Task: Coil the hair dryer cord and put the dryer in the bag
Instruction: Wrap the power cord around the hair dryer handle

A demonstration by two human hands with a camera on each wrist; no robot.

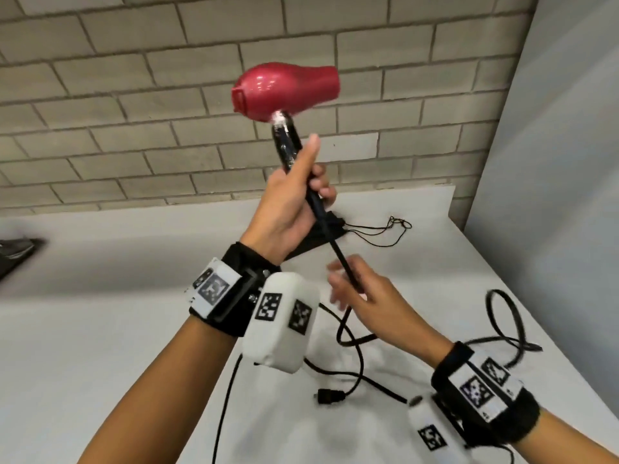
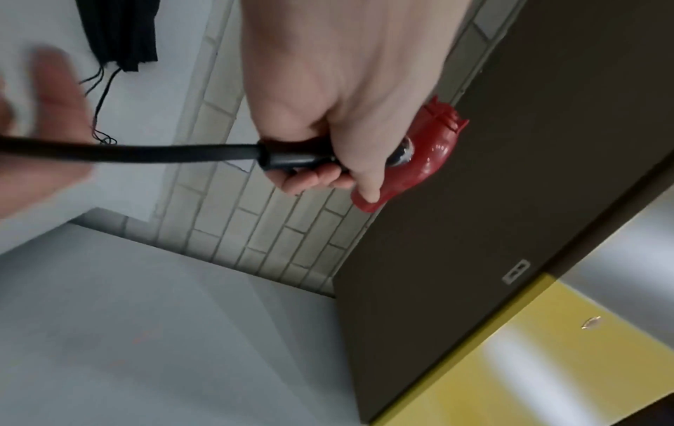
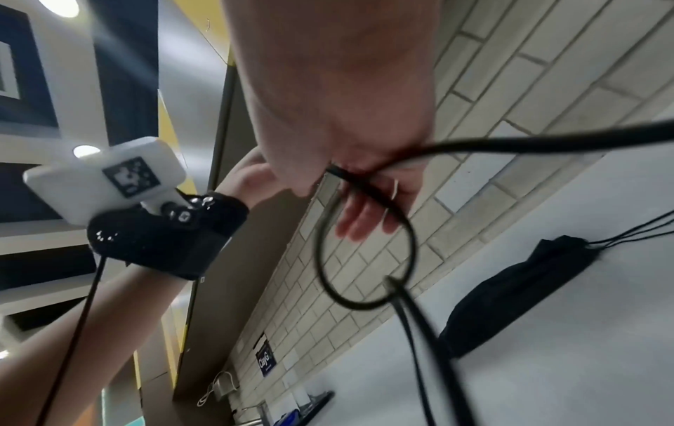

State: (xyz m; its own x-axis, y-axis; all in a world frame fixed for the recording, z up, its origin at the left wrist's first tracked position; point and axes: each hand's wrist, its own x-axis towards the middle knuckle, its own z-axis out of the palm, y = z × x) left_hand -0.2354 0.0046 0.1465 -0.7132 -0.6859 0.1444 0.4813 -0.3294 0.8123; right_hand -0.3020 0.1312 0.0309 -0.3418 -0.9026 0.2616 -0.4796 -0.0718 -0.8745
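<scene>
The red hair dryer (image 1: 288, 88) is held up in the air above the white table (image 1: 100, 329), nozzle pointing right. My left hand (image 1: 301, 182) grips its black handle (image 2: 302, 157), thumb lying up along it. The black cord (image 1: 338, 252) runs down from the handle into my right hand (image 1: 348, 286), which pinches it between thumb and fingers (image 3: 364, 224). Below that hand the cord hangs in a loop (image 3: 364, 259) and trails loosely over the table to the plug (image 1: 330, 395). The black drawstring bag (image 1: 330, 231) lies flat behind my left hand.
The bag's strings (image 1: 385, 229) spread to the right on the table. A brick wall (image 1: 134, 112) closes the back and a grey panel (image 1: 552, 162) the right side. A dark object (image 1: 16, 252) sits at the table's left edge.
</scene>
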